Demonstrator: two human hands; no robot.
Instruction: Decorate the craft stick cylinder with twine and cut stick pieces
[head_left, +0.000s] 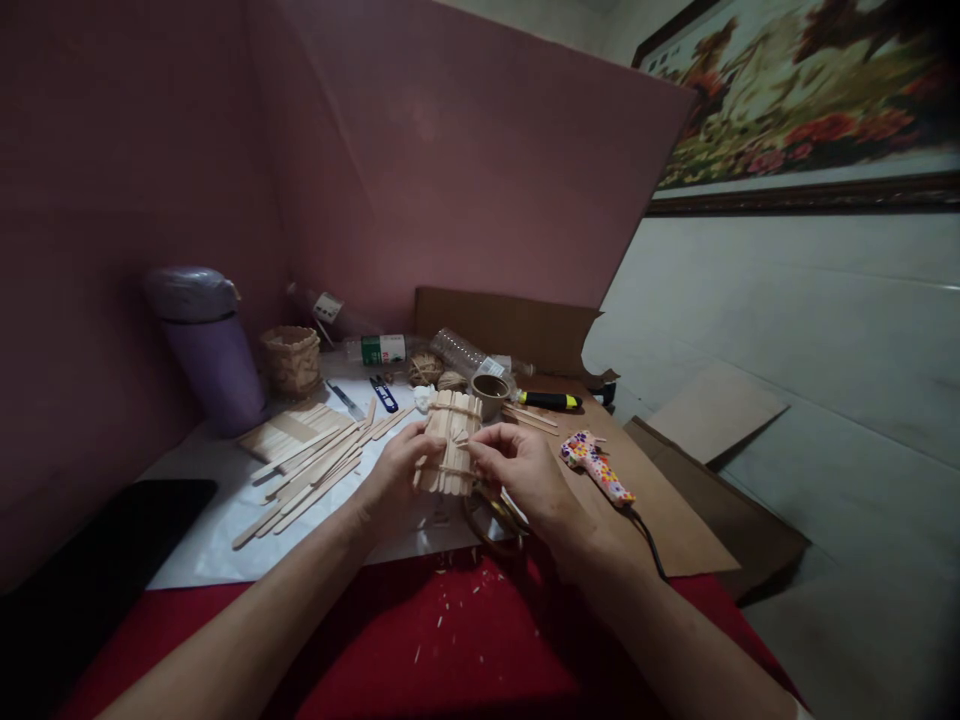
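Note:
My left hand [397,465] is closed around the left side of a craft-stick cup [453,470], made of pale upright sticks with a twine band near the top and another near the bottom. My right hand [517,465] has thumb and forefinger pinched at the cup's front, on a small pale wood piece [460,440] touching its face. Scissors [499,520] lie partly hidden below my right hand. Loose craft sticks [319,475] are spread on the white sheet to the left, beside a banded bundle of sticks [281,435].
At the left stand a purple tumbler [214,360] and a decorated pot [291,360]. Plastic bottles [382,349], twine balls [426,368] and a brown bowl [490,392] sit behind. A patterned glue gun [596,468] with a cord and a yellow-black cutter [550,400] lie on cardboard at the right.

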